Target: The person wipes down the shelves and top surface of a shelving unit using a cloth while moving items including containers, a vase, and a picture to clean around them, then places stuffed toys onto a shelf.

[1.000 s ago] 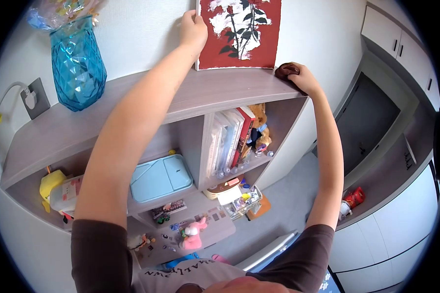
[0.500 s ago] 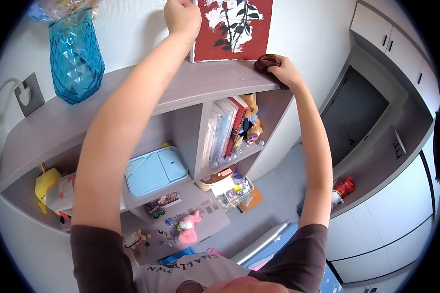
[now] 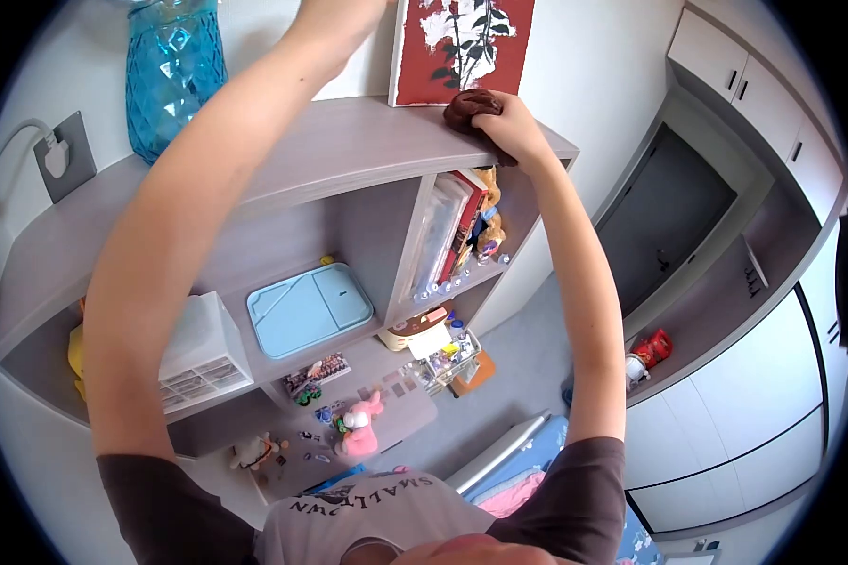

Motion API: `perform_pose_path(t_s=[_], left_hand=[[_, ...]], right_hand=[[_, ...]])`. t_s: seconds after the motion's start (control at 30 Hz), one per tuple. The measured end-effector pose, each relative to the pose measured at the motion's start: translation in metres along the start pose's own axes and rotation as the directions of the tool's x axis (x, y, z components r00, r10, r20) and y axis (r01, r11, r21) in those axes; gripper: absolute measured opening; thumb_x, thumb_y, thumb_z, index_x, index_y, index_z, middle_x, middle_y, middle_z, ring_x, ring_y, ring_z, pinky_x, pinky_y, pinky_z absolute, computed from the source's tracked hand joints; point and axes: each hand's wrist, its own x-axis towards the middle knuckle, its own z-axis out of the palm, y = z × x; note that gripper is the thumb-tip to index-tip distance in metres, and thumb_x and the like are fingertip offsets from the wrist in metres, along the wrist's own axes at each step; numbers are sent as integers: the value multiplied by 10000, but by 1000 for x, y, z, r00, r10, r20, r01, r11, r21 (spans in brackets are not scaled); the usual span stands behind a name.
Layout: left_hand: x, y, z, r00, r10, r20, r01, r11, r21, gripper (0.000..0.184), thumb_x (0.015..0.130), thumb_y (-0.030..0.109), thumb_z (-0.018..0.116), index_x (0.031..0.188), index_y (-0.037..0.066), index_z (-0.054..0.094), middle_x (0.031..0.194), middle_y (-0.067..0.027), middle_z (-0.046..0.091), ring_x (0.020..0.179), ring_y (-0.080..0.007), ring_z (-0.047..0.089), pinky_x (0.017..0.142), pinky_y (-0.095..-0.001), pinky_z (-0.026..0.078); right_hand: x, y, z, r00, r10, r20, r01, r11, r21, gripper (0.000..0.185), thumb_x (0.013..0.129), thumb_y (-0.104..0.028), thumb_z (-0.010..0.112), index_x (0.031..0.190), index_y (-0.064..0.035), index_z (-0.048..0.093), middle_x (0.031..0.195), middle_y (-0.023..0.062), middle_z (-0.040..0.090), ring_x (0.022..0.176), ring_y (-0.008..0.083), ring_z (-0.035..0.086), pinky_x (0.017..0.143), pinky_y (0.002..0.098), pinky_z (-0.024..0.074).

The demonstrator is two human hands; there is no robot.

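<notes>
My right hand (image 3: pixel 511 130) is closed on a bunched dark brown cloth (image 3: pixel 471 109). It presses the cloth on the shelf top (image 3: pixel 367 141), just in front of the lower edge of a red painting (image 3: pixel 513 52) with white patches and dark leaves. The painting stands upright against the wall. My left hand (image 3: pixel 353 21) reaches up at the top edge of the view, left of the painting. Its fingers are cut off, so I cannot see whether it touches the frame. A blue faceted glass vase (image 3: pixel 174 80) stands left of my left forearm.
Below are a light blue tray (image 3: pixel 311 311), a white drawer box (image 3: pixel 207 344), upright books (image 3: pixel 457 226) and a teddy bear (image 3: pixel 490 212). A pink plush toy (image 3: pixel 358 431) lies on the desk lower down. A plug (image 3: pixel 55 158) sits in the wall socket at left.
My right hand has slid the cloth left along the shelf top, from the painting's right corner to below its middle. My left hand has risen mostly out of view. The camera has shifted.
</notes>
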Motion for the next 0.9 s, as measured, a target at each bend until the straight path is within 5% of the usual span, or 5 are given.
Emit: perform_pose_path(t_s=[0.2,0.4,0.63,0.8,0.9], left_hand=[[-16,52,-30,999,-20,28,21,1000,-18,192,842,77,381,982,2,488,808,-85,554,726,-139,540,682,-245,434],[-54,109,-41,978,112,176,-92,989,-118,191,838,84,404,988,-6,479,807,-84,549,741,-147,533,696,-250,432],[-84,138,-73,930,361,71,-352,929,-110,254,868,172,394,1047,-3,436,805,-85,530,775,-172,517,711,-280,413],[-108,137,-134,951,283,125,-289,957,30,346,880,208,338,1125,-31,390,916,-121,508,862,-196,496,815,-302,365],[-121,131,-167,971,208,116,-219,971,97,384,904,206,219,1154,-54,354,909,-117,478,866,-184,470,866,-303,327]], right_hand=[[-11,-46,21,999,34,29,-32,998,-51,384,648,-217,529,1018,-135,591,886,87,622,844,215,585,773,302,427],[-15,-77,49,993,-26,112,18,997,75,367,651,-196,527,1005,-130,600,871,93,620,819,202,583,756,284,430],[-35,-131,60,962,-67,264,55,997,54,438,722,-189,549,1124,-47,449,1029,92,534,898,150,507,794,253,403],[-22,-124,24,644,-161,748,-250,880,404,559,731,-283,505,1210,-54,327,1107,90,467,991,159,468,832,267,391],[-23,-136,10,479,-95,873,-55,989,138,707,645,-221,639,1240,-41,302,1055,81,491,993,171,461,855,280,373]])
